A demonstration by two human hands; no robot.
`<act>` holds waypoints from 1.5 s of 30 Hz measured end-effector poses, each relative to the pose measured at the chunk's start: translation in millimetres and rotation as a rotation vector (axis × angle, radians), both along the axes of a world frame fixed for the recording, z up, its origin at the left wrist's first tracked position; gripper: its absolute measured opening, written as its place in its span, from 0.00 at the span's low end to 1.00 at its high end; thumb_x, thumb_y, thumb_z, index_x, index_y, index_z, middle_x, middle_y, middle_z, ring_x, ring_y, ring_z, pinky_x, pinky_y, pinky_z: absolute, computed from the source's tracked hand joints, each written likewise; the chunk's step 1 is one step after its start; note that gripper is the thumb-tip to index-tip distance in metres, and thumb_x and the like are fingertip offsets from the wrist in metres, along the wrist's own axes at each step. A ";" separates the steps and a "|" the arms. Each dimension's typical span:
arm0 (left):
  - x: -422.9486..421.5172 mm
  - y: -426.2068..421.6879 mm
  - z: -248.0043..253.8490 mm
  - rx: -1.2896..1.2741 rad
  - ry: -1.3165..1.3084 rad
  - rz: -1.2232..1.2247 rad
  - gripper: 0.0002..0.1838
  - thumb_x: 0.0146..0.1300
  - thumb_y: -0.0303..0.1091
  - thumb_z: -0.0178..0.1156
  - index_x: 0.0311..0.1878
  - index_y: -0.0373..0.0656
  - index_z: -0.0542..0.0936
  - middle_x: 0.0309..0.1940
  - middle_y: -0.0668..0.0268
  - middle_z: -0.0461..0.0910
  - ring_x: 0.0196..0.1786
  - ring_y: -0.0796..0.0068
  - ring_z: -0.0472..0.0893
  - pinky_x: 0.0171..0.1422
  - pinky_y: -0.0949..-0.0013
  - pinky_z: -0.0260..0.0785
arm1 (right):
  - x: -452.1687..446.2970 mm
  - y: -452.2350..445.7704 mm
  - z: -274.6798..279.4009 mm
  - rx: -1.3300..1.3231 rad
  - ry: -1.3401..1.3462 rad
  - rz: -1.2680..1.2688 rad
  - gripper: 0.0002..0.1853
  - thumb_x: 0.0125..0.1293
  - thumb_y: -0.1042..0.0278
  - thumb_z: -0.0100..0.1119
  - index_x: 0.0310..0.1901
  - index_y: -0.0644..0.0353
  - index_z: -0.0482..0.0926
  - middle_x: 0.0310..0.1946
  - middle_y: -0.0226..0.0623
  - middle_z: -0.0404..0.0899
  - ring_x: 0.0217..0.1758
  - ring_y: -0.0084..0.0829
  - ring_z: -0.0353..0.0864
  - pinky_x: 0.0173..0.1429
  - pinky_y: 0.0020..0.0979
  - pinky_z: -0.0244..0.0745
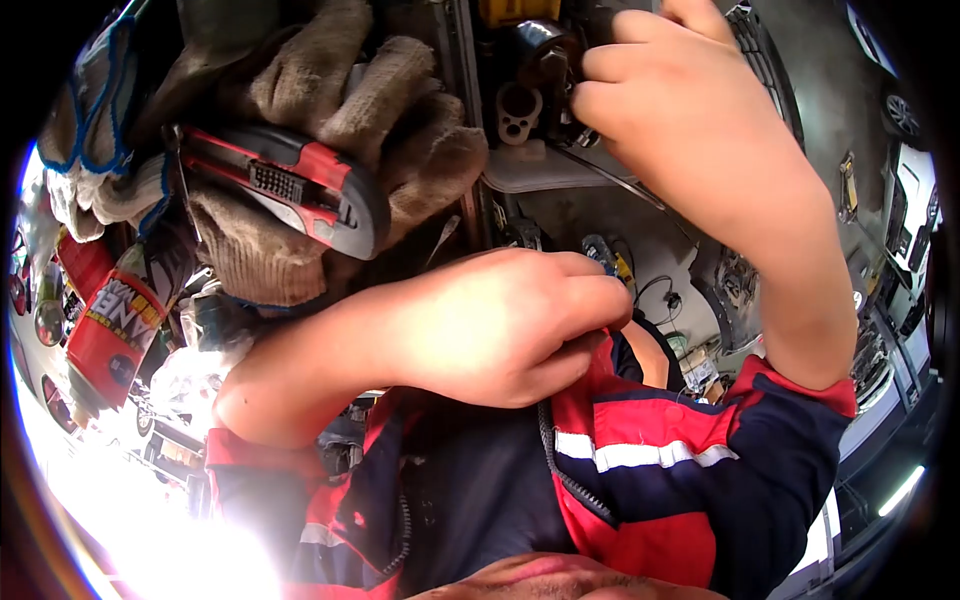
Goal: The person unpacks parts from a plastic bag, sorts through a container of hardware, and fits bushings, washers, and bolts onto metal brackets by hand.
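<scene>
My left hand [520, 325] is closed in front of my chest, its fingers curled at the red edge of my open jacket [650, 430]. Up at the right, my right hand [660, 85] is curled into a fist over a grey tray [530, 172]; whatever its fingers hold is hidden. Close to its knuckles are a dark shiny metal tool [545, 45] and a metal part with round holes [517, 112]. A thin metal rod [625, 185] slants down below my right wrist. Left of the tray, a red and black utility knife [285, 190] lies on brown knit gloves [400, 110].
More gloves with blue edging [105, 100] lie at the far left, above a red can [115, 325]. On the floor below the tray are a cable [660, 290] and loose parts. Vehicles [905, 200] stand at the right. Bright glare covers the lower left.
</scene>
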State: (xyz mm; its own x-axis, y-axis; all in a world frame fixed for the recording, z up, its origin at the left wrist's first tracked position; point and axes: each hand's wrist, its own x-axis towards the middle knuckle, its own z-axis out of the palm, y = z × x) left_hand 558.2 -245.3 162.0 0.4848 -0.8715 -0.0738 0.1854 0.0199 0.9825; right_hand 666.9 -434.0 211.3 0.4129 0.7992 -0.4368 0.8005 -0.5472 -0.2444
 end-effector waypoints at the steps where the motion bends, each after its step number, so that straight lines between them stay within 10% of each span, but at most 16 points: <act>1: -0.9 0.0 -0.8 -0.011 0.003 0.017 0.13 0.60 0.22 0.62 0.49 0.37 0.78 0.39 0.53 0.79 0.42 0.46 0.81 0.44 0.53 0.76 | -1.1 -7.1 -0.3 0.055 -0.026 -0.025 0.09 0.54 0.76 0.67 0.38 0.58 0.85 0.40 0.34 0.82 0.48 0.33 0.79 0.54 0.37 0.67; 7: 2.4 1.6 -1.0 -0.038 0.057 0.110 0.11 0.64 0.24 0.62 0.49 0.37 0.79 0.41 0.53 0.82 0.43 0.52 0.83 0.47 0.58 0.76 | -16.7 -33.1 -8.2 0.601 0.030 -0.277 0.19 0.41 0.83 0.73 0.38 0.59 0.83 0.28 0.31 0.77 0.28 0.31 0.72 0.46 0.34 0.64; 13: 3.8 2.8 4.1 0.008 0.285 0.181 0.08 0.70 0.26 0.60 0.50 0.35 0.80 0.39 0.60 0.84 0.42 0.72 0.84 0.48 0.68 0.76 | -25.8 -40.8 -5.3 0.618 0.078 -0.355 0.18 0.41 0.82 0.73 0.39 0.60 0.84 0.30 0.31 0.78 0.30 0.31 0.74 0.45 0.34 0.64; 22: 8.6 1.9 8.8 0.049 0.140 0.160 0.08 0.67 0.24 0.60 0.47 0.36 0.82 0.38 0.59 0.85 0.39 0.64 0.85 0.43 0.66 0.76 | -34.3 -68.2 1.8 0.581 -0.035 -0.743 0.08 0.68 0.78 0.63 0.46 0.69 0.84 0.37 0.36 0.82 0.39 0.30 0.78 0.48 0.27 0.72; 38: 4.6 0.0 6.3 0.017 0.094 0.050 0.08 0.60 0.21 0.63 0.43 0.37 0.83 0.37 0.56 0.84 0.40 0.52 0.84 0.45 0.60 0.76 | -70.7 -45.1 5.5 0.549 0.317 -0.517 0.20 0.54 0.73 0.70 0.50 0.69 0.83 0.59 0.52 0.82 0.53 0.50 0.82 0.58 0.43 0.78; 45: 1.0 0.3 6.3 -0.002 0.084 0.040 0.14 0.59 0.25 0.60 0.49 0.35 0.78 0.39 0.48 0.81 0.45 0.42 0.81 0.49 0.50 0.76 | -68.7 -8.5 4.7 0.337 0.096 -0.521 0.18 0.57 0.67 0.72 0.47 0.67 0.83 0.51 0.50 0.84 0.52 0.47 0.81 0.55 0.44 0.75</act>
